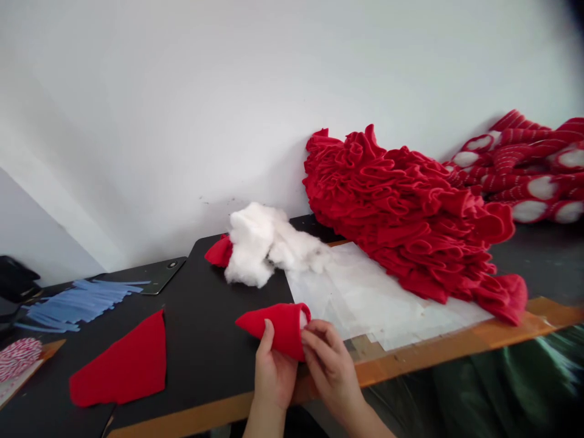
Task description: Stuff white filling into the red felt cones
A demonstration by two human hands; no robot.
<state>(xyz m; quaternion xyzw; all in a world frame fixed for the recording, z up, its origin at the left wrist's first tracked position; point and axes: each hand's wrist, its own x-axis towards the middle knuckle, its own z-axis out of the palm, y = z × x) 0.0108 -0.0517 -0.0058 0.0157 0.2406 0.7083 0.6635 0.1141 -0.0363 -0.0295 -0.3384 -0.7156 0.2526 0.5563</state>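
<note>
A small red fabric cone lies on its side in my left hand, tip to the left, above the table's front edge. My left thumb presses across its near side and the fingers curl underneath. White stuffing shows inside its open right end. At that opening my right hand has its fingers closed on the rim; whether they also grip stuffing is hidden. Behind the hands sits a heap of white fibre stuffing. Part of another red fabric piece sticks out at the heap's left.
A flat red fabric piece lies left on the black table. Beyond it are blue strips, a phone and red-white twine. Right stand a red fabric pile on white sheets and striped stuffed tubes.
</note>
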